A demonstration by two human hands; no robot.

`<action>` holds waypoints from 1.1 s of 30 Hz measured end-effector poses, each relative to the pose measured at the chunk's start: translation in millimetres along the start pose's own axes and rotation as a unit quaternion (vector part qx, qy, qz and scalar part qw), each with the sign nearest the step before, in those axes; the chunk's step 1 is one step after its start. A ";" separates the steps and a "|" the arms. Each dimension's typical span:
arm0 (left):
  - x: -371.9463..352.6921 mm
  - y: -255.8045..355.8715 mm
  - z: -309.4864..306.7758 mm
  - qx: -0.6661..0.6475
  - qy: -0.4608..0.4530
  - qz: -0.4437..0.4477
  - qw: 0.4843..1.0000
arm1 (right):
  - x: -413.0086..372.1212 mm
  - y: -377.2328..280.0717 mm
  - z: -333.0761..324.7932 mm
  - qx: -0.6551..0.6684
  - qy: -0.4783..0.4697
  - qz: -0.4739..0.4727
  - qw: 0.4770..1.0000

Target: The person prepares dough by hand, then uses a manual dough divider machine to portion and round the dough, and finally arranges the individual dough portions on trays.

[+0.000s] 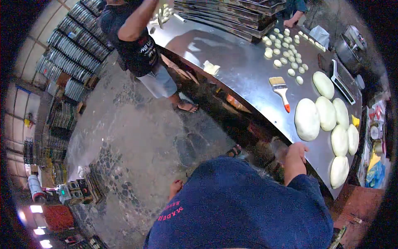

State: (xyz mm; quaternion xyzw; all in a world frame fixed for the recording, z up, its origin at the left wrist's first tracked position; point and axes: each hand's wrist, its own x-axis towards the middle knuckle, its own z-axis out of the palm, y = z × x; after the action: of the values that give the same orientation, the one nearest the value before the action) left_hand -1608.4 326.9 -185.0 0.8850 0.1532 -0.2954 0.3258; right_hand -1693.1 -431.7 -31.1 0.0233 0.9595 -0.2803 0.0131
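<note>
My right hand (296, 152) is at the near edge of the metal table (248, 70), just below a large flattened dough ball (307, 119). Its fingers point toward the tabletop and nothing shows in them. More large dough balls (326, 113) lie close together to the right of it. A flat paint-type brush (279, 92) with pale bristles and an orange-tipped handle lies farther in on the table. Many small dough balls (286, 54) are spread beyond the brush. My left hand does not show; my dark blue shirt (240, 207) fills the lower middle.
Across the table rises a stack of baking trays (232, 16). Another person (141, 45) stands at the table's far left end. A scale-like tray (343, 83) and a large pot (348, 52) are at the right. Racked trays (74, 54) line the left wall beyond the stained floor.
</note>
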 end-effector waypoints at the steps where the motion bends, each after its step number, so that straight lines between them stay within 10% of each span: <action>1: 0.0 2.5 -5.2 -0.020 -0.005 -0.015 1.000 | 0.6 0.9 3.1 0.001 -0.002 0.003 1.000; 20: -33.1 102.1 -56.3 -0.107 -0.035 -0.117 0.987 | -3.2 -1.1 -25.4 0.010 0.001 0.039 0.999; 23: -10.1 52.0 -48.2 -0.050 -0.047 0.148 0.987 | -2.5 4.4 -35.6 0.010 0.005 0.032 0.999; 29: -3.9 51.0 -35.0 -0.174 -0.021 -0.156 0.972 | -7.9 2.3 -47.4 0.018 0.004 0.023 1.000; 33: -22.0 73.3 -51.4 -0.113 -0.066 -0.083 0.988 | -3.0 1.0 -39.8 0.026 0.002 0.035 0.999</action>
State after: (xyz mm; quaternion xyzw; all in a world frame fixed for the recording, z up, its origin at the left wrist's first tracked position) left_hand -1569.9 305.1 -104.2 0.8053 0.2367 -0.3599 0.4074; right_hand -1690.5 -409.4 2.0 0.0583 0.9505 -0.3047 0.0200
